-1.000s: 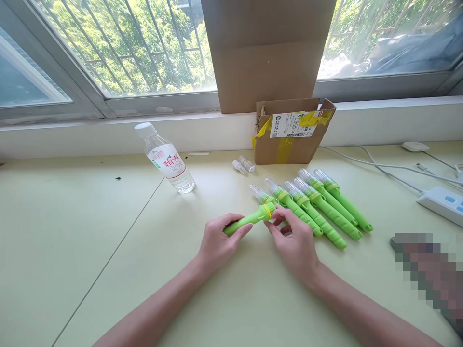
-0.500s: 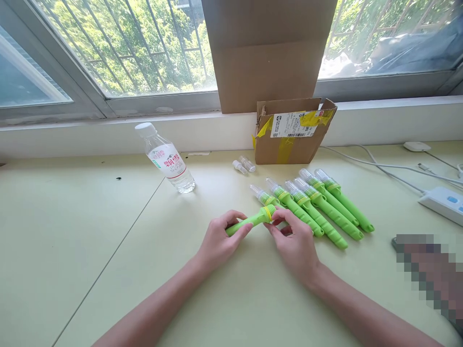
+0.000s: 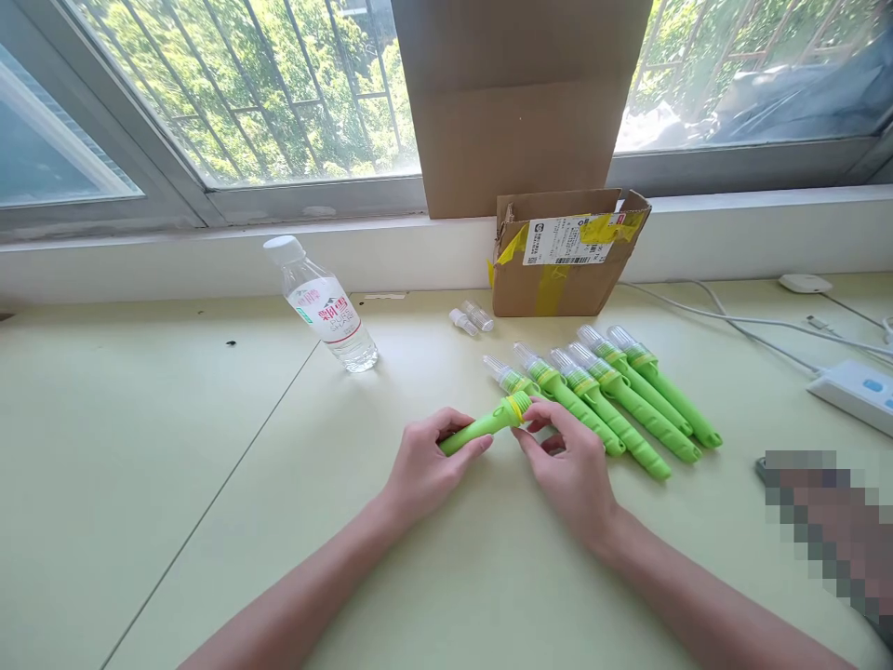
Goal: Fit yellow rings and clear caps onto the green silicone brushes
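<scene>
A green plastic handle [image 3: 481,429] with a threaded end lies across the grasp of my left hand [image 3: 425,470], its fingers closed around the plain part. The threaded end points to the right and carries no clear cap. Around its neck sits a yellow ring [image 3: 517,411]. My right hand [image 3: 570,465] pinches at this ring with thumb and fingertips; the exact contact is partly hidden. Beyond the right hand lie several green handles [image 3: 638,419] with clear ribbed caps on them, side by side. Two small clear caps [image 3: 478,317] rest farther back on the table.
A water bottle [image 3: 331,316] stands at the back left. An open cardboard box [image 3: 558,270] stands by the window wall. White cables [image 3: 726,312] run to a power strip [image 3: 851,391] on the right. A blurred-out object [image 3: 830,530] lies at the right edge.
Both hands stay almost in place at the handle. My right fingertips have shifted only slightly at the yellow ring, and the view has moved a little.
</scene>
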`<state>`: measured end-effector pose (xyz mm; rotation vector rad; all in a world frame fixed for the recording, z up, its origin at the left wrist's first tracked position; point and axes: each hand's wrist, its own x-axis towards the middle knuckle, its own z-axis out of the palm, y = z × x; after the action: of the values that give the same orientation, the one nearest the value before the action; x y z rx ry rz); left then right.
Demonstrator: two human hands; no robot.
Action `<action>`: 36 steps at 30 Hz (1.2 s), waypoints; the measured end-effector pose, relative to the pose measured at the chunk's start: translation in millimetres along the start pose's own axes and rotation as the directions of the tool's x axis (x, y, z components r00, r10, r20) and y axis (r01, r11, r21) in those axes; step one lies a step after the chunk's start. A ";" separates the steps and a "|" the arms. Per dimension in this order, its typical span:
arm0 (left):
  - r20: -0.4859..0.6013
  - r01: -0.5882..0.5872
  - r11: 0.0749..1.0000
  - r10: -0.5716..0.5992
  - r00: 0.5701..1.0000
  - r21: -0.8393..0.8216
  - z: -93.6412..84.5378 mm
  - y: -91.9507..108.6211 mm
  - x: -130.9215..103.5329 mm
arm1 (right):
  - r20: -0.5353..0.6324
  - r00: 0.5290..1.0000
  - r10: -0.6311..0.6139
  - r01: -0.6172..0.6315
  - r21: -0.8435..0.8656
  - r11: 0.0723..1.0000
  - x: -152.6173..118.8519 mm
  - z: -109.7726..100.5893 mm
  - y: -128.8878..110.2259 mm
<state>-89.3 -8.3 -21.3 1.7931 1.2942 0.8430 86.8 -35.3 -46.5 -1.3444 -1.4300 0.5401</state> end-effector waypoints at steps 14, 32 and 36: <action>0.056 0.069 0.996 -0.066 0.996 -0.049 -1.9 3.8 0.8 | 0.004 0.999 -0.035 0.036 -0.033 0.999 0.4 0.3 -0.5; 0.179 0.161 0.978 -0.136 0.974 -0.130 -6.7 7.4 2.5 | -0.033 0.996 -0.085 0.083 -0.059 0.995 -2.8 2.4 2.5; 0.173 0.166 0.977 -0.142 0.975 -0.136 -6.1 6.2 2.4 | -0.029 0.997 -0.074 0.072 -0.063 0.995 -2.5 2.5 2.8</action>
<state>-91.0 -6.0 -12.7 1.5864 1.2144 0.6749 85.4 -36.0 -50.6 -1.3385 -1.4751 0.4284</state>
